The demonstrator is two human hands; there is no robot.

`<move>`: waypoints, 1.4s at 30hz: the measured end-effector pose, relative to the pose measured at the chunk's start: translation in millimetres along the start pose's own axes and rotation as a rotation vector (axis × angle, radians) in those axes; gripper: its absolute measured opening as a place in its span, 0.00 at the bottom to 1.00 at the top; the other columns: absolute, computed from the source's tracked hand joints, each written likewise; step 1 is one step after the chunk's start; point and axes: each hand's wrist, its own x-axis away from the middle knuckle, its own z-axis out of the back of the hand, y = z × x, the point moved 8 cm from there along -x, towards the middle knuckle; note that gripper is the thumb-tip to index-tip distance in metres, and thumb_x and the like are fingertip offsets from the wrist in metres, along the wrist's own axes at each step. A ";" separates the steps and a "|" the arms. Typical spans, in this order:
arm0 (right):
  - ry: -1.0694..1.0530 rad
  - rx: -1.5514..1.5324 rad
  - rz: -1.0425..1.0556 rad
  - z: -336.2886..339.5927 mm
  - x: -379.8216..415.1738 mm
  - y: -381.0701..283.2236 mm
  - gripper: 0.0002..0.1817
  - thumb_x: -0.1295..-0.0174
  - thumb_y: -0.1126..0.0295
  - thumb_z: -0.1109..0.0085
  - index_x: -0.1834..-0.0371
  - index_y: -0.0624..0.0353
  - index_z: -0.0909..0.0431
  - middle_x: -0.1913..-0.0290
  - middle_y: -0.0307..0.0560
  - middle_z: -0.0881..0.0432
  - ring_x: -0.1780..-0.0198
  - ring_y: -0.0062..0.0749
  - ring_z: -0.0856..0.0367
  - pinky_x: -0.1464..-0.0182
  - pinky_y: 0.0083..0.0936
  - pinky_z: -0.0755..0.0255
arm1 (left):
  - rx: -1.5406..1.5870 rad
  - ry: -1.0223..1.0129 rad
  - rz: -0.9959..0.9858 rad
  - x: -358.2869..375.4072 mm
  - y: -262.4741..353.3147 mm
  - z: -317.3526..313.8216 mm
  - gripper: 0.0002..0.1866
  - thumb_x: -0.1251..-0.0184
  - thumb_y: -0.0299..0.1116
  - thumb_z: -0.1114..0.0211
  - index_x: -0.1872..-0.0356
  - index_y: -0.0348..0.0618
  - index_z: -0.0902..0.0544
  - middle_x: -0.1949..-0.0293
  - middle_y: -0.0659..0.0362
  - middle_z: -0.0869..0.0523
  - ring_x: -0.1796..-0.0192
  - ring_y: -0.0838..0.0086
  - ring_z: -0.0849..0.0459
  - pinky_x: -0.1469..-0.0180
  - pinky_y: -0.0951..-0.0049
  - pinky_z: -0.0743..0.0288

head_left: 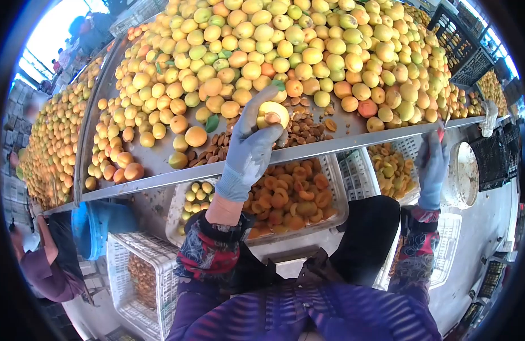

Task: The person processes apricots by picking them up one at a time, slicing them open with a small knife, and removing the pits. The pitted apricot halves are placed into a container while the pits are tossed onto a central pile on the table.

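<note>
over the table edge point(160, 179), left hand point(252, 145) pinches an apricot point(272, 114); right hand point(433, 162) perhaps closed, its grip hidden.

Right hand point(434, 162) fingers behind table edge point(353, 143)

That metal desk point(342, 128) is buried under a huge apricot heap point(285, 51). Loose pits point(299, 128) lie scattered near the front edge.

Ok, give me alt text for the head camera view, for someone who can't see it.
A gloved left hand holds a halved apricot over loose pits on a metal table heaped with apricots. The gloved right hand rests at the table's edge, above white crates of apricot halves.
</note>
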 end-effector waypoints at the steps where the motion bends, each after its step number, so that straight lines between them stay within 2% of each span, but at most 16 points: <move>1: -0.094 -0.272 -0.174 -25.9 2.1 -16.0 0.13 0.29 0.61 0.55 0.62 0.58 0.27 0.83 0.31 0.33 0.86 0.16 0.39 0.84 0.16 0.45 | -0.042 -0.023 0.018 0.3 -0.9 -4.0 0.28 0.38 0.22 0.46 0.34 0.36 0.35 0.60 0.58 0.23 0.63 0.75 0.25 0.57 0.75 0.30; 2: -0.186 -0.542 -0.345 -54.2 6.9 -31.6 0.14 0.29 0.60 0.56 0.69 0.55 0.29 0.85 0.30 0.37 0.87 0.16 0.42 0.86 0.17 0.48 | -0.082 -0.048 0.035 0.2 -2.2 -8.3 0.28 0.39 0.21 0.46 0.34 0.35 0.35 0.61 0.59 0.24 0.64 0.76 0.27 0.58 0.76 0.31; 4: -0.471 -0.860 -0.207 -110.8 12.0 -81.6 0.14 0.28 0.58 0.55 0.69 0.53 0.33 0.86 0.26 0.48 0.87 0.14 0.49 0.87 0.17 0.54 | -0.086 -0.054 0.053 1.3 -3.2 -13.6 0.29 0.39 0.21 0.47 0.34 0.34 0.35 0.61 0.59 0.24 0.64 0.77 0.28 0.59 0.77 0.32; 6: -0.670 -1.254 -0.144 -162.9 28.1 -125.4 0.15 0.28 0.56 0.56 0.69 0.53 0.34 0.87 0.26 0.48 0.88 0.13 0.49 0.87 0.16 0.54 | -0.094 -0.056 0.072 2.7 -5.2 -13.3 0.29 0.40 0.21 0.47 0.34 0.33 0.36 0.62 0.59 0.24 0.65 0.77 0.29 0.59 0.77 0.33; 8: -0.512 -1.002 -0.195 -192.4 36.6 -134.3 0.16 0.29 0.54 0.56 0.68 0.54 0.33 0.87 0.27 0.47 0.89 0.14 0.49 0.86 0.17 0.51 | -0.223 -0.072 0.075 3.6 -5.5 -11.3 0.31 0.44 0.18 0.44 0.36 0.43 0.31 0.58 0.61 0.24 0.66 0.82 0.26 0.64 0.82 0.30; 15: -0.490 -0.935 -0.126 -244.5 58.0 -124.1 0.22 0.27 0.51 0.59 0.68 0.60 0.29 0.89 0.31 0.44 0.89 0.17 0.46 0.85 0.18 0.45 | -0.028 -0.028 0.158 7.7 -13.5 -7.5 0.30 0.44 0.19 0.42 0.36 0.41 0.32 0.52 0.64 0.25 0.61 0.85 0.27 0.60 0.85 0.30; 17: -0.491 -0.897 -0.064 -243.2 58.1 -125.4 0.23 0.26 0.52 0.59 0.67 0.62 0.29 0.89 0.32 0.43 0.89 0.16 0.47 0.85 0.16 0.46 | -0.269 -0.077 0.042 7.4 -5.8 -10.7 0.30 0.44 0.19 0.41 0.36 0.41 0.31 0.51 0.64 0.25 0.58 0.85 0.26 0.56 0.85 0.29; 20: -0.422 -0.803 -0.050 -242.5 63.7 -127.0 0.23 0.26 0.52 0.59 0.66 0.63 0.29 0.89 0.32 0.42 0.89 0.15 0.47 0.86 0.16 0.47 | -0.200 0.012 0.135 5.8 -18.6 -5.1 0.29 0.43 0.19 0.41 0.37 0.40 0.32 0.51 0.64 0.24 0.54 0.85 0.26 0.54 0.84 0.29; 21: -0.417 -0.955 -0.103 -242.4 63.9 -120.9 0.17 0.32 0.58 0.45 0.67 0.63 0.25 0.86 0.32 0.33 0.88 0.13 0.40 0.84 0.14 0.48 | -0.201 0.012 0.137 6.5 -20.2 -5.9 0.29 0.43 0.19 0.41 0.37 0.40 0.32 0.51 0.64 0.24 0.54 0.85 0.26 0.54 0.84 0.29; 25: -0.432 -0.981 -0.151 -246.9 65.4 -116.2 0.20 0.31 0.53 0.47 0.68 0.62 0.27 0.87 0.32 0.35 0.89 0.14 0.43 0.85 0.16 0.50 | -0.147 0.029 0.129 9.2 -26.0 -9.8 0.28 0.43 0.19 0.42 0.38 0.39 0.34 0.50 0.63 0.25 0.53 0.84 0.26 0.51 0.83 0.29; 27: -0.395 -1.092 -0.346 -253.5 61.5 -102.9 0.26 0.29 0.46 0.58 0.69 0.59 0.29 0.89 0.30 0.44 0.89 0.16 0.48 0.86 0.17 0.51 | -0.142 0.046 0.112 8.8 -25.2 -8.8 0.28 0.43 0.19 0.42 0.38 0.38 0.34 0.49 0.63 0.26 0.52 0.84 0.27 0.50 0.82 0.29; 32: -0.386 -1.132 -0.548 -268.7 67.4 -71.9 0.26 0.30 0.42 0.58 0.73 0.53 0.31 0.90 0.30 0.44 0.91 0.18 0.47 0.88 0.21 0.51 | -0.708 0.057 -0.104 10.7 -27.4 9.4 0.30 0.44 0.19 0.42 0.37 0.38 0.35 0.42 0.59 0.28 0.42 0.76 0.28 0.44 0.79 0.30; 34: -0.284 -1.085 -0.664 -270.2 66.6 -65.6 0.26 0.32 0.40 0.57 0.76 0.49 0.32 0.91 0.31 0.44 0.92 0.21 0.46 0.88 0.21 0.52 | -0.332 0.131 -0.010 8.4 -40.2 8.5 0.31 0.45 0.20 0.43 0.35 0.37 0.35 0.39 0.56 0.30 0.38 0.72 0.30 0.39 0.74 0.33; 37: -0.235 -1.142 -0.753 -270.7 68.8 -55.7 0.28 0.34 0.37 0.57 0.71 0.52 0.33 0.88 0.30 0.47 0.89 0.18 0.50 0.87 0.20 0.55 | -0.349 0.038 -0.036 -1.2 -37.5 7.5 0.36 0.46 0.19 0.43 0.31 0.40 0.39 0.38 0.57 0.31 0.41 0.73 0.27 0.43 0.76 0.29; 39: -0.231 -1.150 -0.787 -270.1 71.5 -56.3 0.28 0.34 0.36 0.56 0.71 0.52 0.33 0.88 0.30 0.47 0.89 0.18 0.50 0.86 0.20 0.55 | -0.837 -0.029 -0.239 2.9 -20.7 -1.4 0.36 0.45 0.20 0.42 0.31 0.39 0.38 0.39 0.57 0.30 0.40 0.72 0.28 0.39 0.73 0.31; 42: -0.212 -1.154 -0.919 -270.9 79.6 -43.6 0.28 0.36 0.36 0.54 0.71 0.52 0.33 0.87 0.29 0.48 0.88 0.18 0.51 0.85 0.20 0.55 | -0.567 -0.025 -0.207 3.1 -26.2 0.7 0.33 0.45 0.21 0.42 0.33 0.37 0.35 0.40 0.57 0.29 0.39 0.71 0.29 0.36 0.71 0.36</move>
